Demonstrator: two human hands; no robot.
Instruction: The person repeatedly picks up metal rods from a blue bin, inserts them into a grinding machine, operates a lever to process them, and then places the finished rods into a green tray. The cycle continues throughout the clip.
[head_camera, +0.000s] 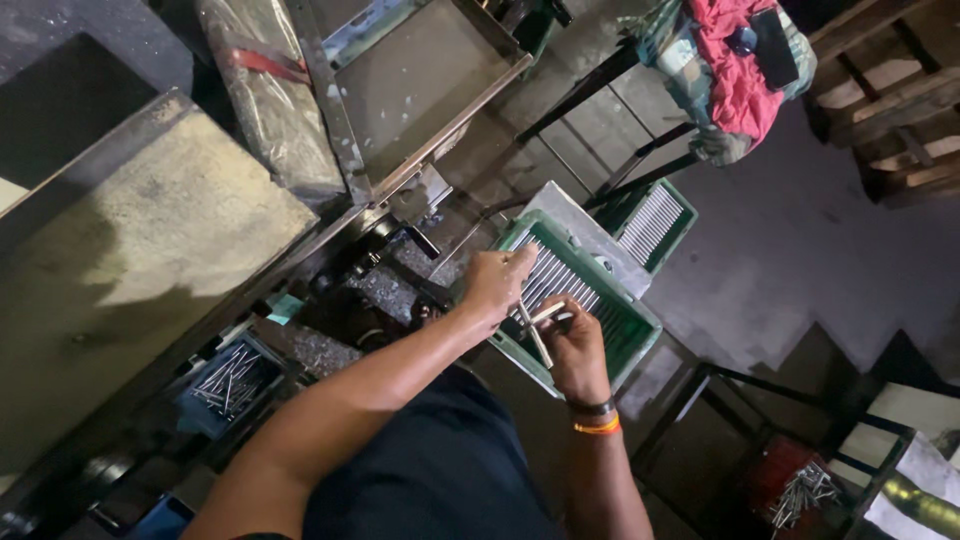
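My left hand (496, 284) reaches over the near rim of a green plastic crate (637, 322), fingertips touching the row of shiny metal rods (556, 279) packed side by side inside it. My right hand (575, 345), with a dark band and an orange band at the wrist, grips a few loose metal rods (537, 328) that stick out toward the left hand. Both hands sit at the crate's near-left corner. My dark-clothed lap fills the frame's bottom.
A second green crate of rods (655, 222) lies behind the first. A blue bin with scattered rods (226, 383) sits lower left beside a grey machine table (140, 250). A red bin of rods (800, 490) is lower right. Red cloth (735, 60) drapes a chair above.
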